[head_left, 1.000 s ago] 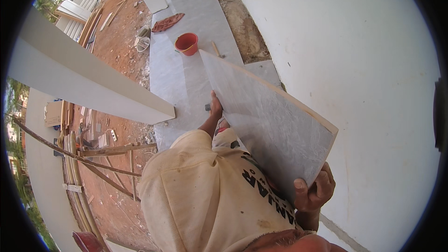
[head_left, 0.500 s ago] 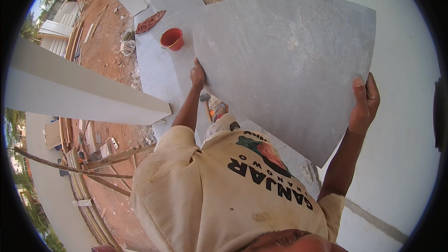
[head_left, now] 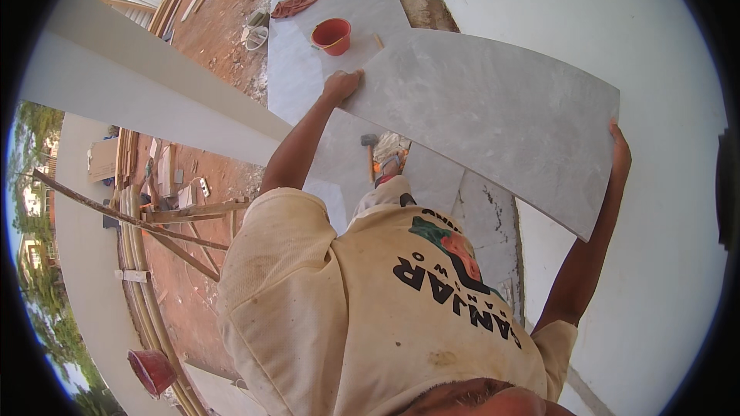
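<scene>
A large grey floor tile (head_left: 493,119) is held up in front of me, tilted, with its near edge showing. My left hand (head_left: 343,86) grips its left edge, thumb on top and the fingers partly hidden. My right hand (head_left: 620,148) is wrapped round the right edge close to the white wall, most of its fingers out of sight behind the tile. On the floor below lies a mallet (head_left: 369,156) with a dark head and wooden handle, beside my foot (head_left: 389,166). Laid grey tiles (head_left: 435,181) cover the floor around it.
Beyond my left hand stands a red bucket (head_left: 331,37), with a reddish cloth (head_left: 299,2) farther off. A white wall (head_left: 663,185) runs along the right. At left are a pale pillar (head_left: 154,77), wooden poles (head_left: 139,246) and another red bucket (head_left: 152,372).
The tile has tipped, so it appears foreshortened and its near edge shows. Both hands still hold it. The view has shifted, bringing the second red bucket in at the lower left.
</scene>
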Action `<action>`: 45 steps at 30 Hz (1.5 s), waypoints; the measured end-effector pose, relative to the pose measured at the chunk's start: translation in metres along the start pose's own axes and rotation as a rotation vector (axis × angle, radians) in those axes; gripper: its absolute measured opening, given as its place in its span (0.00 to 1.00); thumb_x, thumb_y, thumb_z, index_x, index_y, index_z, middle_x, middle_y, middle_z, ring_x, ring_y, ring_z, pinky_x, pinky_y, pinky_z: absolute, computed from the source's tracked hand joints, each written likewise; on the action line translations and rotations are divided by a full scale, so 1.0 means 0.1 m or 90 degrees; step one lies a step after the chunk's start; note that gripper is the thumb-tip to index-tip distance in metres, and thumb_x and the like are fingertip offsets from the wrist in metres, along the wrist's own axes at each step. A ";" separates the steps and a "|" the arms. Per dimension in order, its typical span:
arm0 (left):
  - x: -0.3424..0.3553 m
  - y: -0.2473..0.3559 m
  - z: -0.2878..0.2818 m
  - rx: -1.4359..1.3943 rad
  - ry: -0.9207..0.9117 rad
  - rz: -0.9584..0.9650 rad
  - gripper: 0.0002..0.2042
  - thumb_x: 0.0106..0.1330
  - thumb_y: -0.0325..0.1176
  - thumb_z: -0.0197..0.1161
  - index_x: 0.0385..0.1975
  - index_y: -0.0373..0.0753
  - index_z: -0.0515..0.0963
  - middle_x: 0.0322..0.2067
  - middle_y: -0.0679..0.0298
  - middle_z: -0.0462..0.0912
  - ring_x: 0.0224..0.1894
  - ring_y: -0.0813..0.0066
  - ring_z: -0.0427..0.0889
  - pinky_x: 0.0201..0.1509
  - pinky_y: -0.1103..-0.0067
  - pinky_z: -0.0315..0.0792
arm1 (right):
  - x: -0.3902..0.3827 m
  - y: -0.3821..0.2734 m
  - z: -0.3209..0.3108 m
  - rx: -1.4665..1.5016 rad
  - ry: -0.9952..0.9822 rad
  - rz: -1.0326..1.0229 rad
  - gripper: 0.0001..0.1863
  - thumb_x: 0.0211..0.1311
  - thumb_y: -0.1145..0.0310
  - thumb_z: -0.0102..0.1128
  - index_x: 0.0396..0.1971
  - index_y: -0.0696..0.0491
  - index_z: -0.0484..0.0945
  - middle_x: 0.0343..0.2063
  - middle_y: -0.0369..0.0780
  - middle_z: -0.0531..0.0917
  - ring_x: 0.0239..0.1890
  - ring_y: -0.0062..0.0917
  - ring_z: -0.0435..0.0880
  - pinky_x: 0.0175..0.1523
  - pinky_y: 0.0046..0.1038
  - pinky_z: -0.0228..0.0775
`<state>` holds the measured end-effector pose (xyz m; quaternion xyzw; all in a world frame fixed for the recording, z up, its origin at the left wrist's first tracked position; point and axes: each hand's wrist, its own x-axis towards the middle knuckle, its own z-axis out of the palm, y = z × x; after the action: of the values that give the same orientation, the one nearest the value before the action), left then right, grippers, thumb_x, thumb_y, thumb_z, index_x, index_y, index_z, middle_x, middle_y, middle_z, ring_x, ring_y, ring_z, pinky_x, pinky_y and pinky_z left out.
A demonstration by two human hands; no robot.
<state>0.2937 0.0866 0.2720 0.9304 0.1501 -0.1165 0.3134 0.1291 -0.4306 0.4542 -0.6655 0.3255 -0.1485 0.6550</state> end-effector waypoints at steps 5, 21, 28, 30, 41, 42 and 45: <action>-0.08 0.00 -0.06 -0.011 -0.037 -0.017 0.28 0.57 0.52 0.52 0.39 0.27 0.77 0.41 0.43 0.78 0.44 0.52 0.78 0.48 0.69 0.70 | 0.30 0.34 -0.13 -0.031 -0.011 0.064 0.30 0.56 0.54 0.56 0.47 0.67 0.72 0.41 0.49 0.79 0.37 0.32 0.80 0.46 0.26 0.68; 0.43 -0.77 0.11 0.040 -0.081 -0.124 0.27 0.56 0.50 0.53 0.43 0.28 0.75 0.45 0.45 0.77 0.48 0.52 0.76 0.52 0.68 0.68 | 0.43 1.43 0.32 -0.032 -0.062 0.143 0.26 0.57 0.58 0.53 0.45 0.68 0.71 0.37 0.49 0.79 0.37 0.33 0.78 0.46 0.28 0.67; 0.88 -1.32 0.11 0.116 -0.182 -0.156 0.28 0.56 0.50 0.52 0.45 0.29 0.74 0.47 0.44 0.75 0.51 0.51 0.74 0.54 0.66 0.67 | 0.27 1.92 0.88 -0.096 -0.045 0.276 0.26 0.57 0.58 0.53 0.45 0.67 0.73 0.37 0.47 0.80 0.37 0.31 0.79 0.46 0.27 0.68; 1.00 -1.43 0.05 0.132 -0.209 -0.165 0.27 0.56 0.49 0.51 0.44 0.29 0.74 0.47 0.44 0.75 0.51 0.51 0.74 0.54 0.66 0.67 | 0.24 2.08 1.02 -0.121 -0.032 0.304 0.26 0.56 0.57 0.53 0.45 0.67 0.73 0.38 0.47 0.80 0.38 0.31 0.79 0.46 0.27 0.68; 1.72 -1.77 -0.50 0.219 -0.275 -0.199 0.26 0.55 0.47 0.49 0.47 0.31 0.73 0.48 0.46 0.74 0.52 0.52 0.73 0.55 0.67 0.67 | 0.32 2.87 1.63 -0.136 -0.012 0.355 0.23 0.56 0.58 0.55 0.41 0.65 0.75 0.33 0.46 0.80 0.32 0.32 0.80 0.40 0.27 0.71; 1.78 -1.76 -0.56 0.229 -0.285 -0.202 0.26 0.55 0.47 0.49 0.47 0.31 0.73 0.48 0.46 0.74 0.52 0.52 0.73 0.55 0.67 0.67 | 0.36 2.89 1.68 -0.169 -0.010 0.356 0.23 0.55 0.58 0.56 0.41 0.65 0.75 0.33 0.46 0.80 0.31 0.32 0.80 0.39 0.27 0.71; 1.97 -1.74 -0.71 0.230 -0.271 -0.190 0.26 0.55 0.46 0.49 0.47 0.31 0.73 0.48 0.46 0.74 0.52 0.52 0.73 0.55 0.66 0.67 | 0.54 2.85 1.96 -0.240 -0.006 0.372 0.24 0.53 0.57 0.57 0.40 0.64 0.75 0.32 0.46 0.81 0.30 0.31 0.80 0.38 0.27 0.71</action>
<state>0.4243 0.3035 0.1703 0.8936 0.1927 -0.3778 0.1467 0.2240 -0.2930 0.1469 -0.6540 0.5210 0.1113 0.5371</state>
